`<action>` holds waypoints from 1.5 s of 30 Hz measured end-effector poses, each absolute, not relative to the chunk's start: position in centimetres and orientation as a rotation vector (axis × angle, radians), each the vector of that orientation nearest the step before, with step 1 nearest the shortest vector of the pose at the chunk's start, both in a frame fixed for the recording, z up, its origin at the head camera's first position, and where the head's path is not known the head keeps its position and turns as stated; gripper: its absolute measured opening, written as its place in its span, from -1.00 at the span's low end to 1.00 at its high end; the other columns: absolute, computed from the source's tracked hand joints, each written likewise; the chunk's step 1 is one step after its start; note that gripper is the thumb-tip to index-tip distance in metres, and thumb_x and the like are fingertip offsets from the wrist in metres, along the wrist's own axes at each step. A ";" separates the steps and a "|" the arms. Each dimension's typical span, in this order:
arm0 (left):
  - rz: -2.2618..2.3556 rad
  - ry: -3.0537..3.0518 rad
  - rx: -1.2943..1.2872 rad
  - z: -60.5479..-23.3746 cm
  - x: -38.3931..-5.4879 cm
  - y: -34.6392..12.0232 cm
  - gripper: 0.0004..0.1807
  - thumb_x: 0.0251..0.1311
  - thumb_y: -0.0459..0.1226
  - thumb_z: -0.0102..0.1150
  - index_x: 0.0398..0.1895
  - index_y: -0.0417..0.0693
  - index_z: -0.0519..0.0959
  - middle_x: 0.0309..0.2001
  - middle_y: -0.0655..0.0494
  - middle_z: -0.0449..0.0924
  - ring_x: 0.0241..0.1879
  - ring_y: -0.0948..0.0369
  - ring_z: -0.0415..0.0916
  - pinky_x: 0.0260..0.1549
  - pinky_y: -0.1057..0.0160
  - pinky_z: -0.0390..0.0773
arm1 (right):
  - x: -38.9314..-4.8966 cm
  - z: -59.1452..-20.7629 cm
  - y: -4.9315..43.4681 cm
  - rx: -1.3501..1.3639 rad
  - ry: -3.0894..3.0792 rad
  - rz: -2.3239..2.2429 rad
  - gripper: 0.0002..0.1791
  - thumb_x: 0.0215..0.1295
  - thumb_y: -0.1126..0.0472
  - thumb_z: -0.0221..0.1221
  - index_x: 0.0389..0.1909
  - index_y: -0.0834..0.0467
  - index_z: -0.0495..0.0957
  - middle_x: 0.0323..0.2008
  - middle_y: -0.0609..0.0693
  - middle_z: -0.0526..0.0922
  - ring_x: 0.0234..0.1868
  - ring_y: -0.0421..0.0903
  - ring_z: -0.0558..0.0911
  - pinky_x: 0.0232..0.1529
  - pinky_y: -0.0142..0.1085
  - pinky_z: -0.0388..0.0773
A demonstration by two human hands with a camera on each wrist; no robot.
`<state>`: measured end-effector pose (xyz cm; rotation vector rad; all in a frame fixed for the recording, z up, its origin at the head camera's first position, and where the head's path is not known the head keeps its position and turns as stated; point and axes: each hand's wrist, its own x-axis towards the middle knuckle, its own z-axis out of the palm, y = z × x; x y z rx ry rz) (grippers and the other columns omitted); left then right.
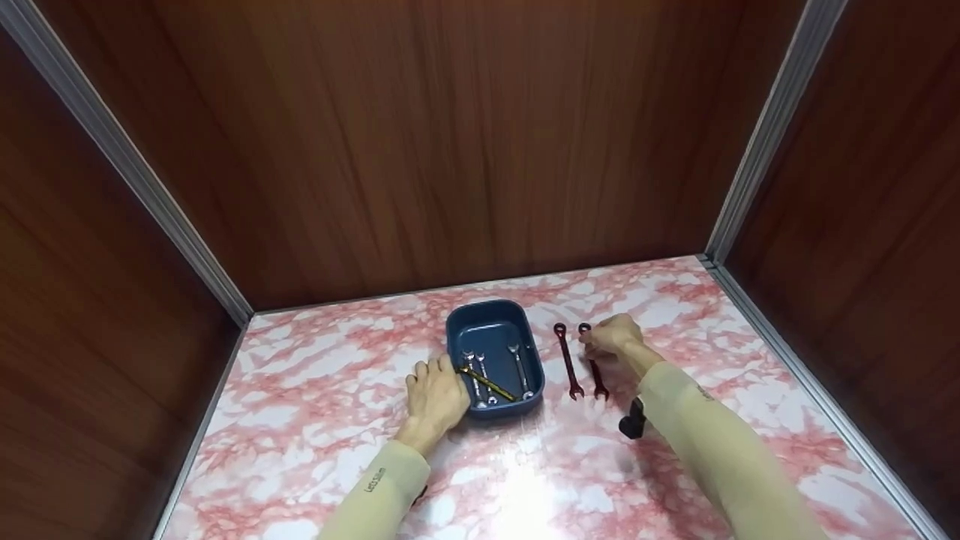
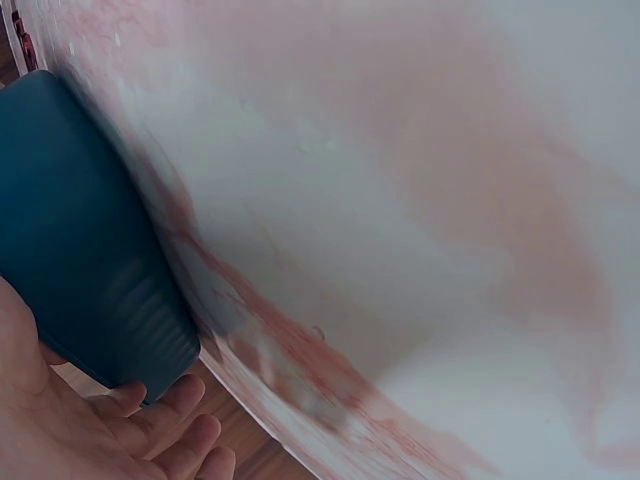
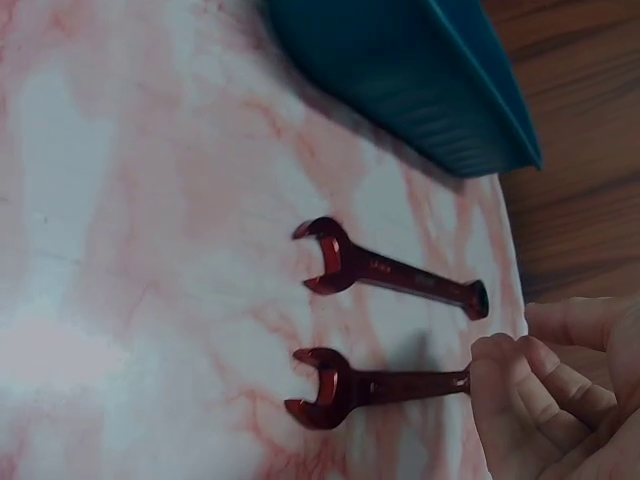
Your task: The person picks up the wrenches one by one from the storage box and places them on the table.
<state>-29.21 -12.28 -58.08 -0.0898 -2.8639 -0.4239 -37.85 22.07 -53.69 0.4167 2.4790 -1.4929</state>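
Note:
A blue bin (image 1: 491,412) sits in the middle of the marbled table, with silver combination wrenches (image 1: 520,367) and a gold wrench (image 1: 489,382) lying inside. My left hand (image 1: 439,394) rests against its left side. In the left wrist view, loosely bent fingers (image 2: 165,420) touch the bin's wall. To the right of the bin lie two dark red combination wrenches side by side. The nearer one to the bin, a red wrench (image 1: 568,361), is untouched. My right hand (image 1: 619,336) pinches the other red wrench (image 3: 390,386) near its ring end; its open jaw points toward me.
Dark wood panels (image 1: 465,150) rise behind and on both sides of the marbled table (image 1: 315,420). Metal rails (image 1: 817,397) run along its edges. A small black object (image 1: 632,420) shows beside the right sleeve.

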 end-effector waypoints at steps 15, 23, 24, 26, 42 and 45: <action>-0.429 -2.890 -0.064 -58.2 -29.2 -12.6 -0.62 0.58 -0.13 0.08 0.21 -0.24 0.55 0.11 -0.28 0.68 0.14 -0.23 0.54 0.18 -0.25 0.53 | -37.8 -51.1 18.0 0.326 2.399 -1.617 -0.80 0.32 0.28 0.45 -0.09 0.28 0.79 -0.32 0.08 0.89 -0.43 -0.20 0.80 0.07 -0.02 0.87; -0.422 -2.882 -0.062 -58.5 -28.7 -12.6 -0.64 0.57 -0.14 0.09 0.17 -0.25 0.55 0.08 -0.28 0.68 0.11 -0.23 0.54 0.13 -0.25 0.55 | -37.8 -50.6 15.9 0.249 2.372 -1.658 -0.80 0.31 0.33 0.41 -0.09 0.32 0.83 -0.44 0.01 0.84 -0.49 -0.24 0.76 -0.12 -0.17 0.88; -0.421 -2.882 -0.063 -58.6 -28.6 -12.5 -0.65 0.57 -0.14 0.09 0.16 -0.25 0.55 0.07 -0.28 0.69 0.10 -0.23 0.54 0.12 -0.25 0.55 | -37.7 -50.6 15.7 0.242 2.373 -1.655 -0.80 0.31 0.33 0.41 -0.09 0.32 0.83 -0.41 0.04 0.86 -0.49 -0.24 0.77 -0.11 -0.15 0.89; -0.418 -2.886 -0.063 -58.7 -28.5 -12.5 -0.66 0.57 -0.14 0.08 0.13 -0.24 0.55 0.07 -0.27 0.69 0.10 -0.22 0.54 0.12 -0.24 0.55 | -37.6 -50.5 15.2 0.230 2.383 -1.642 -0.80 0.33 0.34 0.40 -0.08 0.31 0.83 -0.30 0.13 0.90 -0.48 -0.24 0.78 -0.06 -0.11 0.89; -0.428 -2.905 -0.062 -58.2 -29.0 -12.5 -0.60 0.60 -0.13 0.04 0.25 -0.23 0.54 0.14 -0.26 0.67 0.16 -0.21 0.52 0.20 -0.23 0.53 | -36.9 -49.3 10.8 0.091 2.400 -1.609 -0.91 0.33 0.33 0.45 -0.19 0.24 0.81 -0.14 0.23 0.92 -0.40 -0.19 0.82 -0.28 -0.28 0.84; -0.431 -2.905 -0.064 -58.1 -29.2 -12.3 -0.60 0.60 -0.12 0.05 0.26 -0.23 0.54 0.15 -0.26 0.68 0.16 -0.20 0.52 0.20 -0.23 0.53 | -36.8 -49.4 10.2 0.065 2.393 -1.607 -0.92 0.36 0.34 0.42 -0.19 0.25 0.81 -0.09 0.25 0.92 -0.39 -0.20 0.80 -0.25 -0.26 0.85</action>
